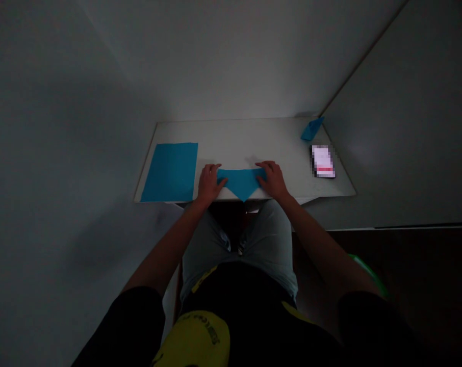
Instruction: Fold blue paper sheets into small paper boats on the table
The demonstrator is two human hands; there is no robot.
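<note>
A folded piece of blue paper (242,182) lies between my hands at the table's front edge. Its upper edge runs nearly straight, and a point faces toward me, reaching the table's edge. My left hand (210,182) grips the paper's left end, with the thumb on top and the fingers behind. At the right end, my right hand (273,179) holds the paper in a similar way, thumb on its face. The hands cover both ends, so their shape is hidden.
On the left of the white table (234,137) lies a flat blue sheet (172,172). A folded blue paper shape (312,129) stands at the back right corner. Near it rests a phone (323,161) with a lit, pixelated screen. Walls border the table behind and beside it.
</note>
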